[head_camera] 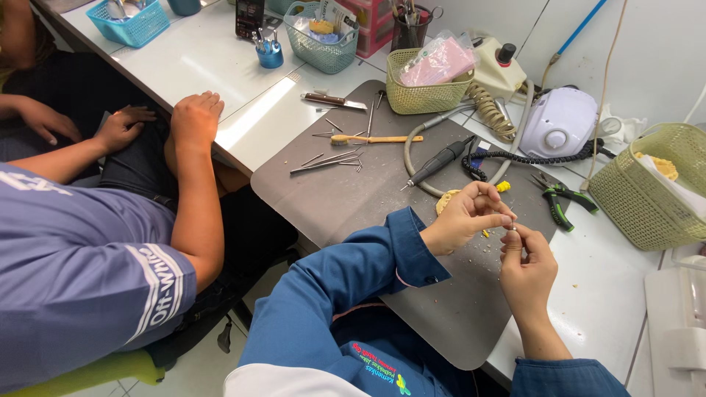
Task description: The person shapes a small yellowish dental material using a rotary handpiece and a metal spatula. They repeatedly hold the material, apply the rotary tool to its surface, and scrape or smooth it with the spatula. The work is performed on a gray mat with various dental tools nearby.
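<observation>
Your left hand (pixel 465 217) and right hand (pixel 526 266) meet over the grey work mat (pixel 338 198), fingertips of both pinched together on a small pale piece (pixel 512 229), too small to identify. Just behind your left hand lie a yellow dental cast (pixel 446 200) and a black handpiece (pixel 440 162). Green-handled pliers (pixel 560 197) lie to the right. Farther back, a green basket (pixel 421 95) holds a pink packet in clear wrap (pixel 440 61).
</observation>
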`<state>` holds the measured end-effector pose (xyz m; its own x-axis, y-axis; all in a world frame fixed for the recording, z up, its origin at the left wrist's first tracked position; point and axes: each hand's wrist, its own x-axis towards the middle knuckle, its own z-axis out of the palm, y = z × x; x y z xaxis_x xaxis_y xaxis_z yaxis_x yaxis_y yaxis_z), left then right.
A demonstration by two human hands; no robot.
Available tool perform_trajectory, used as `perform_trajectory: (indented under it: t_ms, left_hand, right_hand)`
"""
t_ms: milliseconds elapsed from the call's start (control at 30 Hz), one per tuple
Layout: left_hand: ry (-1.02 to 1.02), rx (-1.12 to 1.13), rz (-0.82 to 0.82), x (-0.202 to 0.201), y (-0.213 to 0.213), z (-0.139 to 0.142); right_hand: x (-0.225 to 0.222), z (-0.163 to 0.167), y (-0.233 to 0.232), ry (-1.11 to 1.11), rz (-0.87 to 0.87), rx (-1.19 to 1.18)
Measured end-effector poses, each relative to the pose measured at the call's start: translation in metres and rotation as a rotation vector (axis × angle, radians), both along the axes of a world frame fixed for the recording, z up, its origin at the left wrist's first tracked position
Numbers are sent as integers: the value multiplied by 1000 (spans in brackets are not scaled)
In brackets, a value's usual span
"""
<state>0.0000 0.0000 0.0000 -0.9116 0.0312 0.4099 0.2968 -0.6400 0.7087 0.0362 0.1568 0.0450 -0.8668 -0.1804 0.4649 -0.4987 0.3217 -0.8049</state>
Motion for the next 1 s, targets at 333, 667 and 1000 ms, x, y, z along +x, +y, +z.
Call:
perform_trajectory:
  t_ms: [333,667,1000]
  left_hand:
    - [38,-44,25,-24,3,-8]
    - [-31,-94,83,-38,-17,0]
    - [-35,-89,90,-32,-28,3]
  right_hand:
    - [-8,7,-1,107,10,-48]
    - [-27,11,-16,196,-10,9]
    - [-14,18,-30,176,-21,17]
